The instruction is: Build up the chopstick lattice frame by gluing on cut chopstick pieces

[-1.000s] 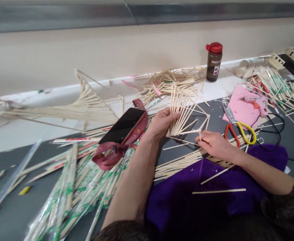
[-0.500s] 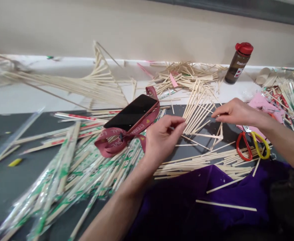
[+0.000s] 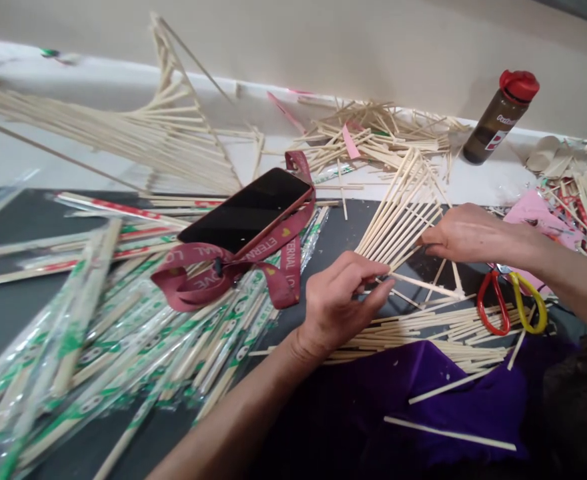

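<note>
A fan-shaped frame of glued wooden sticks point(image 3: 403, 213) lies on the dark table between my hands. My left hand point(image 3: 341, 300) pinches its lower corner, fingers closed on the stick ends. My right hand point(image 3: 461, 233) grips the frame's right edge, fingers curled round the sticks. Loose bare sticks point(image 3: 433, 327) lie just below the frame, partly on a purple cloth point(image 3: 423, 400).
A phone point(image 3: 246, 210) on a maroon lanyard point(image 3: 223, 280) rests on wrapped chopsticks point(image 3: 123, 333) at left. Red and yellow scissors point(image 3: 511, 310) lie at right. A red-capped bottle point(image 3: 501, 117), a stick pile point(image 3: 373, 137) and a large stick structure point(image 3: 148, 133) stand at the back.
The view swung left and down. My right hand left the frame's lower corner and now grips its right edge; my left hand shifted from the frame's upper left side to its lower corner.
</note>
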{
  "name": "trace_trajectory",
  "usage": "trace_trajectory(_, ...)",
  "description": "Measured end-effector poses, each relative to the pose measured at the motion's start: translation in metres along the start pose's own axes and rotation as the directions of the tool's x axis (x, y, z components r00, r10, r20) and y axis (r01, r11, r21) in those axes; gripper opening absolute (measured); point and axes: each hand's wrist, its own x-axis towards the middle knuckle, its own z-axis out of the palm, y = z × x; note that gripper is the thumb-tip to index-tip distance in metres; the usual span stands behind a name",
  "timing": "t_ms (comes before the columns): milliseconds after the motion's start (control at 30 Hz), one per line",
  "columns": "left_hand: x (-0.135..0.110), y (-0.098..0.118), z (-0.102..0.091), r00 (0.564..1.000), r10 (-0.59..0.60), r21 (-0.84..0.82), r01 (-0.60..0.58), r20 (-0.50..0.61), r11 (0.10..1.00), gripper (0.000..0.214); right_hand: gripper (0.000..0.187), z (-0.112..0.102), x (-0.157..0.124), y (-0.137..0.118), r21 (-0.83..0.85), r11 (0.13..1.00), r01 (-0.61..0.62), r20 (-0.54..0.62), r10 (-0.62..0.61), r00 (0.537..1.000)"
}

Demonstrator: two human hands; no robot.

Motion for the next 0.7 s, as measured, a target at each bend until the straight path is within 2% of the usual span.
trace_trajectory(233, 0.000, 0.002, 0.002, 0.997, 0.068, 0.045, -0.067, -0.023, 0.997, 0.008, 0.010, -0.001, 0.007, -0.004, -0.036, 0.999, -0.007, 0.094, 0.010, 0.996)
trace_trajectory(300, 0.002, 0.004, 0.001, 0.998, 0.052, 0.028, -0.051, -0.034, 0.998, 0.007, 0.012, -0.001, 0.007, -0.004, -0.045, 0.999, 0.005, 0.104, 0.000, 0.995)
trace_trajectory(467, 0.006, 0.008, -0.002, 1.000, 0.010, 0.002, -0.010, -0.009, 1.000, 0.008, 0.019, -0.005, -0.002, 0.001, 0.024, 0.994, 0.108, 0.085, -0.109, 0.990)
trace_trajectory(533, 0.008, 0.008, -0.004, 1.000, -0.003, -0.006, 0.003, -0.021, 1.000, 0.007, 0.021, -0.008, -0.009, 0.006, 0.137, 0.974, 0.178, 0.026, -0.183, 0.983)
trace_trajectory(600, 0.009, 0.008, -0.006, 0.998, -0.038, -0.034, 0.036, -0.054, 0.999, 0.006, 0.022, -0.011, -0.019, 0.012, 0.281, 0.926, 0.252, -0.099, -0.233, 0.967)
trace_trajectory(667, 0.010, 0.009, -0.009, 0.989, -0.106, -0.088, 0.097, -0.102, 0.991, 0.004, 0.022, -0.013, -0.028, 0.016, 0.394, 0.867, 0.306, -0.265, -0.212, 0.941)
trace_trajectory(700, 0.010, 0.010, -0.011, 0.979, -0.159, -0.126, 0.143, -0.128, 0.982, 0.003, 0.022, -0.014, -0.032, 0.017, 0.429, 0.850, 0.305, -0.347, -0.157, 0.925)
